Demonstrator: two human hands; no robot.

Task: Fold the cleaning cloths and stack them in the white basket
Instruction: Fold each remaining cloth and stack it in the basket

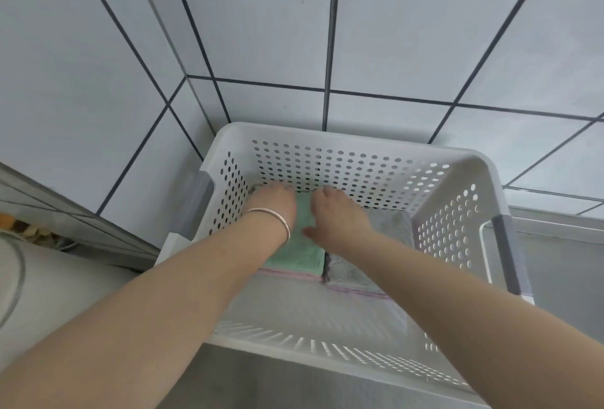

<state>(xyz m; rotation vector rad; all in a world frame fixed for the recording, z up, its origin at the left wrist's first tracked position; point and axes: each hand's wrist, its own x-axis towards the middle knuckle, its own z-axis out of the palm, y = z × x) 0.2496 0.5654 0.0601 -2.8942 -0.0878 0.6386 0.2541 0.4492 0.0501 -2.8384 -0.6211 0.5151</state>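
Green terry, a folded cleaning cloth (305, 247), lay on a stack at the far left corner of the white basket (464, 173), its long axis running from near wall to far wall. The left hand (273, 201) pressed flat on its far left part; the right hand (336, 216) rested on its right edge, fingers straight and loosely spread. A grey stack (392, 229) sat just beside, right. Both hands were equally near, directly above the cloth.
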